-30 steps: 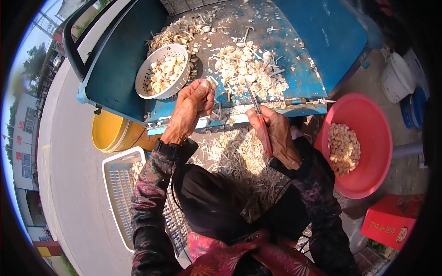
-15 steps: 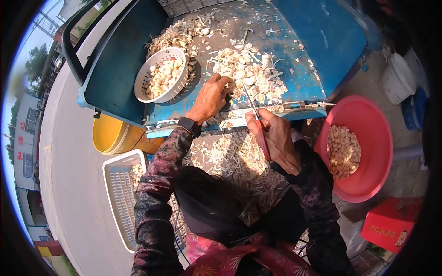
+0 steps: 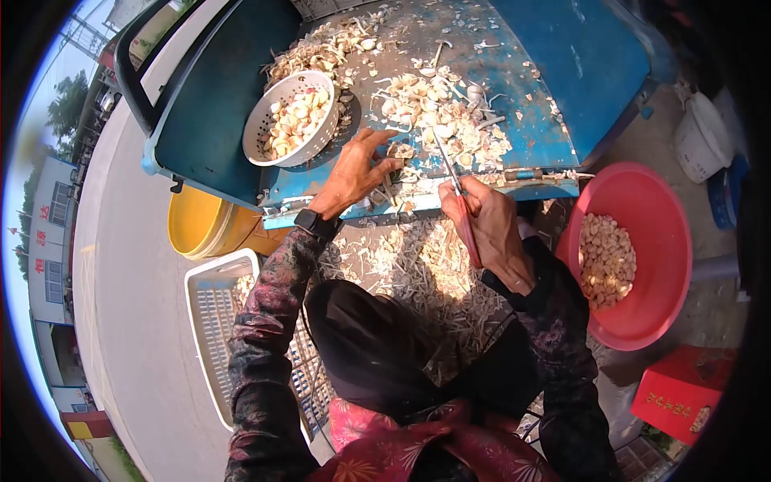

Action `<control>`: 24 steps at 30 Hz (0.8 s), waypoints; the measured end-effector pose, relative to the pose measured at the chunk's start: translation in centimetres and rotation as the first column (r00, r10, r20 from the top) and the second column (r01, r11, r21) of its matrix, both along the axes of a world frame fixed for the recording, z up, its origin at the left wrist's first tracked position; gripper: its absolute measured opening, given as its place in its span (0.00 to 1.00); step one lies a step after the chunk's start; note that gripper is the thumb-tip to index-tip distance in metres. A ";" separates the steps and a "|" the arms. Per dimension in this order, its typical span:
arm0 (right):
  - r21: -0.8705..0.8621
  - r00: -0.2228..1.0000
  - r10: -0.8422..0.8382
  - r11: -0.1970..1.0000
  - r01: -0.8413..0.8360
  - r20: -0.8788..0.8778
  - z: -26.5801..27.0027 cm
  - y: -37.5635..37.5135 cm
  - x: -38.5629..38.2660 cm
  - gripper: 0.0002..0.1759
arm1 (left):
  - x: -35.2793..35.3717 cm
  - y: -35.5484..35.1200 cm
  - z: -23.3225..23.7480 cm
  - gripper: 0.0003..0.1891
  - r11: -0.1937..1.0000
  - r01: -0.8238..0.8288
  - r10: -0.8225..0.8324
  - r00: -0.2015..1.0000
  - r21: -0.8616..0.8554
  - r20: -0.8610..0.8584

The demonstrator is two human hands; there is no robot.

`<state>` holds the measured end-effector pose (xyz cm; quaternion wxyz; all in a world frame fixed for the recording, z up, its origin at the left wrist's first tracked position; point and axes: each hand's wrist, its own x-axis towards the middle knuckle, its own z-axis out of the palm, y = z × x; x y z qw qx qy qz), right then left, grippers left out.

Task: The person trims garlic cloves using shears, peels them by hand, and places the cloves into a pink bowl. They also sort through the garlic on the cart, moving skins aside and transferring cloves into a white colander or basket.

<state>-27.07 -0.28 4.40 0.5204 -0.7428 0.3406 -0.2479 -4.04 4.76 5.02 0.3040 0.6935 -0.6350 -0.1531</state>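
My left hand is over the front edge of the blue truck bed, thumb and fingers apart with nothing visible between them. Just beyond its fingertips lie papery garlic skins. My right hand is wrapped around the red handles of a pair of scissors, whose blades point away from me over the bed. Under and past the blades spreads a heap of garlic cloves and peelings. Left of the heap, a white perforated basket of garlic cloves rests tilted on the bed.
A pink basin with peeled-looking cloves stands at my right, near a red box and white bucket. To the left are a yellow bucket and a white crate. Garlic scraps cover the ground below.
My left hand's fingers have spread apart from a closer curl near the heap. The scissors remain in my right hand, and the whole view has shifted slightly.
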 end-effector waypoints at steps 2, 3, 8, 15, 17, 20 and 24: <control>0.008 1.000 0.013 1.000 -0.013 -0.014 -0.1 -0.1 -0.1 0.16 | 1.2 -1.4 -3.2 0.18 0.995 0.066 -0.052 0.984 -0.072 0.172; 0.024 0.999 0.011 1.000 -0.010 -0.031 0.0 -0.2 -0.1 0.16 | 1.1 -1.7 -2.7 0.17 0.995 0.055 -0.039 0.984 -0.085 0.176; 0.027 0.998 -0.032 0.999 0.030 0.056 0.2 0.2 -0.1 0.16 | 2.6 -0.8 -1.7 0.09 0.975 -0.151 0.220 0.726 0.161 -0.652; 0.084 0.992 -0.029 0.996 0.019 0.121 0.1 -0.2 -0.4 0.15 | 0.4 2.2 -0.4 0.17 0.954 0.016 0.123 0.890 0.299 -0.440; 0.163 0.971 -0.065 0.986 0.027 0.230 0.3 -0.8 -0.6 0.14 | -2.7 2.4 2.7 0.19 0.936 0.177 -0.100 0.963 0.306 -0.250; 0.109 0.979 -0.162 0.983 0.149 0.123 1.4 -1.5 -1.1 0.14 | -3.8 -0.2 2.5 0.13 0.985 0.068 -0.028 0.970 0.159 -0.243; 0.048 0.977 -0.200 0.979 0.197 0.066 1.4 -1.7 -1.1 0.15 | -2.4 -6.0 -1.1 0.11 0.996 -0.048 0.051 0.998 -0.081 0.030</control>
